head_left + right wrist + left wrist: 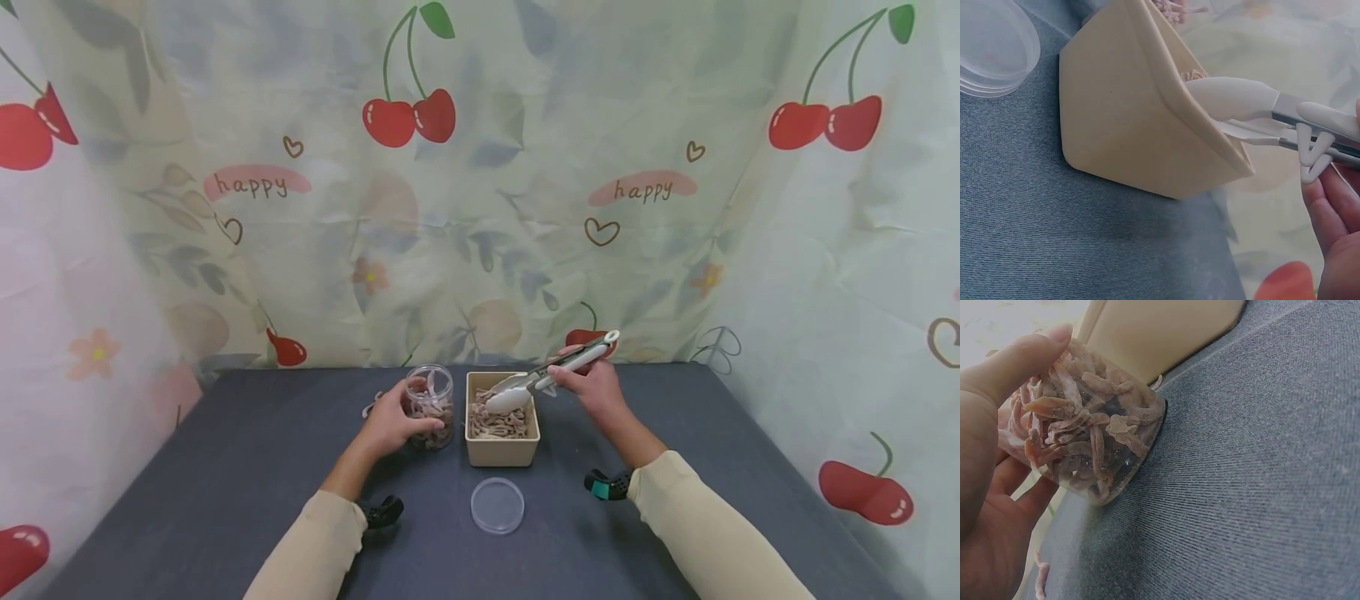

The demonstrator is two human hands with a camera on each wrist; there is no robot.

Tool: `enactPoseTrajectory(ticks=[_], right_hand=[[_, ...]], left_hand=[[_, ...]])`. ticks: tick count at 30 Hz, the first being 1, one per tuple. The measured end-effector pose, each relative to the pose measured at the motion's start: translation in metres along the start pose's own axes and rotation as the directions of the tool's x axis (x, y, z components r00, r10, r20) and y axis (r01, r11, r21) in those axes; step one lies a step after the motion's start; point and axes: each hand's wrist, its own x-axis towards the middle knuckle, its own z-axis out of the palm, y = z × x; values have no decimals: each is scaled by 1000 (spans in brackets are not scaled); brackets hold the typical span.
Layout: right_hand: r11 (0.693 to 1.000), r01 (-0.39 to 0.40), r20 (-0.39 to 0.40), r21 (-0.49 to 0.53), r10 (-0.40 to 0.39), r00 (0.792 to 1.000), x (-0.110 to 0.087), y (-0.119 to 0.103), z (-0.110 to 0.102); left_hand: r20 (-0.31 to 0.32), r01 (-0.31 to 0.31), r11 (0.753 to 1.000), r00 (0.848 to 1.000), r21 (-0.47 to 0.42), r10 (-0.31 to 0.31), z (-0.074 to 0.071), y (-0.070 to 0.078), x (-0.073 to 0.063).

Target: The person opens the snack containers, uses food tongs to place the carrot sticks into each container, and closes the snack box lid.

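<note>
My left hand (pixel 388 425) grips a clear jar (pixel 1094 422) round its side, thumb on the near side. The jar stands uncapped on the table, and wrinkled pinkish-brown dried strips fill much of its lower part. To its right is a beige bin (pixel 502 453) with a layer of similar strips (pixel 491 427) in it. My right hand (pixel 597 390) holds white-and-metal tongs (pixel 576 360) by their handles. Their white heads (pixel 1232 97) dip below the bin's rim, over the strips. Whether a strip is between the heads I cannot tell.
A round clear lid (pixel 497 506) lies on the dark table (pixel 225 483) in front of the bin. One loose strip (pixel 1042 575) lies on the table left of the jar. A printed cherry curtain (pixel 480 208) hangs behind and along both sides.
</note>
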Motion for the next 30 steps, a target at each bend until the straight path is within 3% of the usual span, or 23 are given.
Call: enactPoseTrajectory(ticks=[14, 30], right_hand=[[990, 76, -7, 117, -76, 997, 8, -22, -4], [980, 135, 42, 146, -142, 989, 18, -59, 5]], left_hand=[[5, 17, 1000, 1000, 1, -17, 0, -1, 0], [-1, 16, 1000, 1000, 3, -16, 0, 1, -1]])
